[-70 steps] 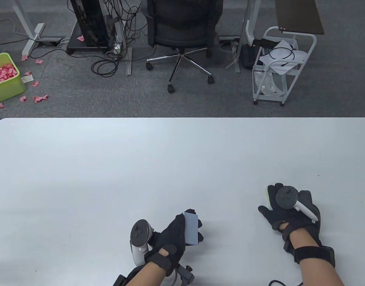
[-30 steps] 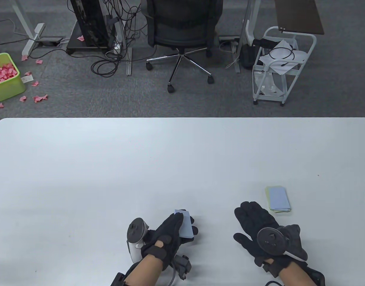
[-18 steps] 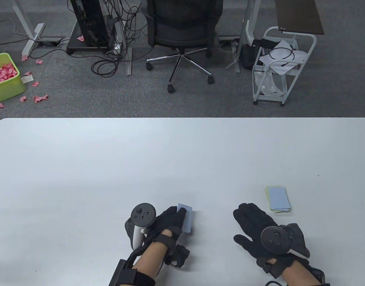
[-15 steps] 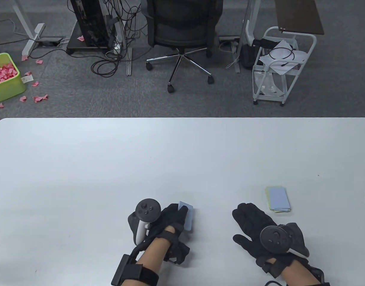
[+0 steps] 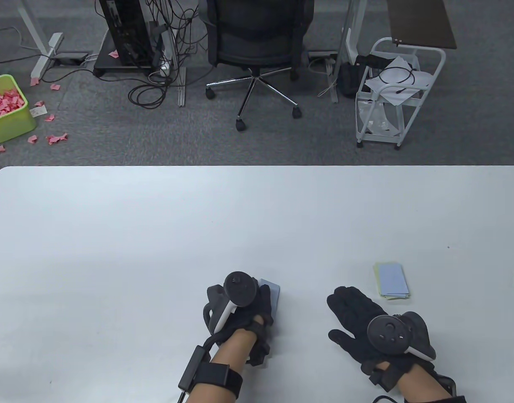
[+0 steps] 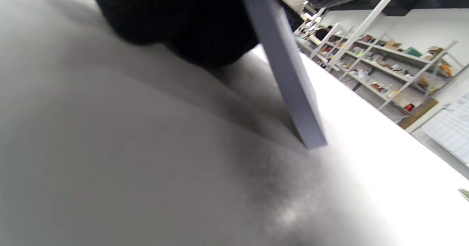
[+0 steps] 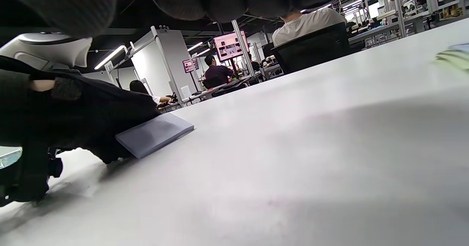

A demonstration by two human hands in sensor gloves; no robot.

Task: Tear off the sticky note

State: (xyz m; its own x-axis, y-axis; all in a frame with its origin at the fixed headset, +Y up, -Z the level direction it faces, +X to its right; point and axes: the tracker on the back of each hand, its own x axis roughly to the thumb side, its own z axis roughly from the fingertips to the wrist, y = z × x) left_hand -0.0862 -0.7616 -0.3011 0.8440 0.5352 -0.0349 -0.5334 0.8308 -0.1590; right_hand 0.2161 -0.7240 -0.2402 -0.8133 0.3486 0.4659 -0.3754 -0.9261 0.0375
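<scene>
Left hand (image 5: pixel 244 308) rolled over one pad (image 5: pixel 274 292); one loose note (image 5: pixel 393 280) aside.

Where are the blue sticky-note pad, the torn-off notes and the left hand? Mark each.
blue sticky-note pad (image 7: pixel 154 134): right wrist view, top face.
torn-off notes (image 5: pixel 392 281): table view, middle of top blue sheet.
left hand (image 5: pixel 250 308): table view, back of glove.

Left hand (image 5: pixel 244 310) palm down at the near edge of the white table (image 5: pixel 156 235), gripping a blue sticky pad (image 5: pixel 273 292) that pokes out at its right side. Right hand (image 5: pixel 366 323) flat on the table, fingers spread, holding nothing. Torn blue note (image 5: pixel 393 280) lies on a yellow-green one just beyond the right hand, apart from it.
</scene>
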